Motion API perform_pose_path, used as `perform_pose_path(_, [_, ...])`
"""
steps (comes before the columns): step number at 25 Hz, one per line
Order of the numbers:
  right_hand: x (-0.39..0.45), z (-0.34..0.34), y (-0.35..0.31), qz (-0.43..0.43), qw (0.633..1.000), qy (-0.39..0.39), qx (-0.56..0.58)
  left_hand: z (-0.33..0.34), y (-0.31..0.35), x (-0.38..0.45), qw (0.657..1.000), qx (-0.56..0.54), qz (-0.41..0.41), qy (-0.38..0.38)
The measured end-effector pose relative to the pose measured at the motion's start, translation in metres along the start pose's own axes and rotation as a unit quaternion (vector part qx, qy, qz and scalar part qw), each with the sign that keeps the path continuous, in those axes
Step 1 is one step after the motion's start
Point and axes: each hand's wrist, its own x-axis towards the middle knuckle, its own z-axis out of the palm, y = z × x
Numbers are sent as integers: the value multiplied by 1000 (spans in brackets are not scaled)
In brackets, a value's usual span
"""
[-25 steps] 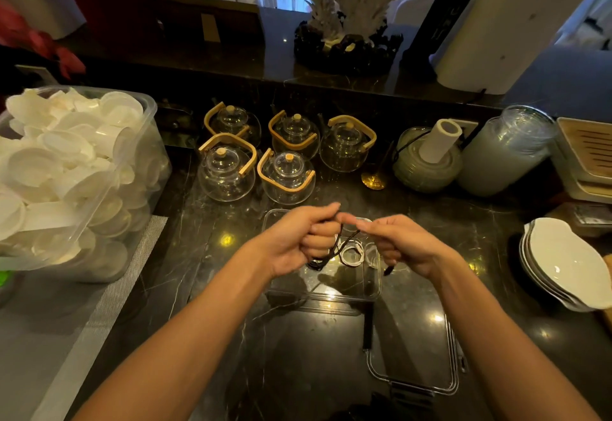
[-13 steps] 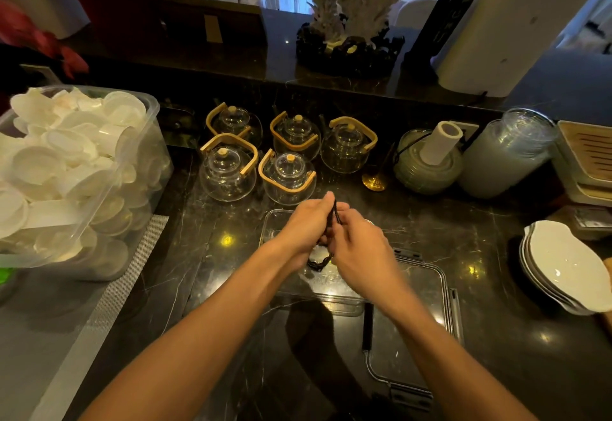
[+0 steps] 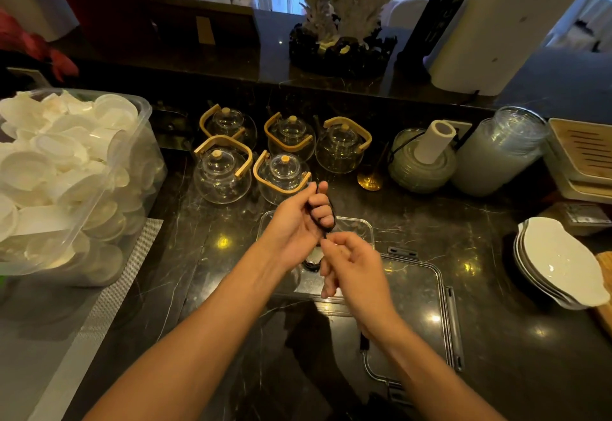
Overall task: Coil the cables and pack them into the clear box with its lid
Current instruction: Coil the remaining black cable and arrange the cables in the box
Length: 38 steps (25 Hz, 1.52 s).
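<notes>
- The left hand [image 3: 299,218] is held up over the clear box [image 3: 364,226], with a black cable [image 3: 332,213] looped around its curled fingers. I think the fingers serve as a form, so that the coil keeps one size.
- The right hand [image 3: 351,263] is just near of it, and its thumb and fingertips pinch the cable's free part. This probably keeps the cable tight for the next turn.
- The loop is long and narrow. Its long axis runs from far to near, a little tilted, and the free part leaves at the near end.
- The lid [image 3: 430,288] lies flat, right of and nearer than the box, so the box is open to receive the coil.
</notes>
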Motion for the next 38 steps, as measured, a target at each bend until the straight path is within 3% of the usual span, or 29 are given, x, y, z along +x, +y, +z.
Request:
perform_pose_path(2, [5, -6, -3, 110, 969, -6, 220, -4, 1, -3, 997, -64, -14, -42])
perform_pose_path(5, [10, -12, -2, 197, 871, -6, 451, -5, 1, -4, 996, -70, 4, -58])
perform_pose_path(12, [24, -22, 10, 184, 822, -60, 535, -8, -6, -3, 993, -72, -18, -89])
perform_pose_path(15, [34, -21, 12, 216, 815, -44, 535, -8, -11, -4, 997, 35, -12, -73])
perform_pose_path(18, [39, -23, 13, 234, 826, -17, 512, -6, -16, -6, 977, 207, 46, 3])
perform_pose_path(22, [39, -25, 11, 270, 843, -43, 463, -7, -19, -6, 943, 314, 97, 44])
perform_pose_path(26, [38, -29, 5, 253, 896, -75, 358, -13, -29, 2, 869, 456, 130, 141])
perform_pose_path(34, [35, -26, 5, 89, 978, -91, 166, -14, -32, 2, 833, 488, 155, 210])
perform_pose_path(38, [35, -9, 16, 10, 1000, 3, -9, -16, -31, 4, 797, 544, 155, 211])
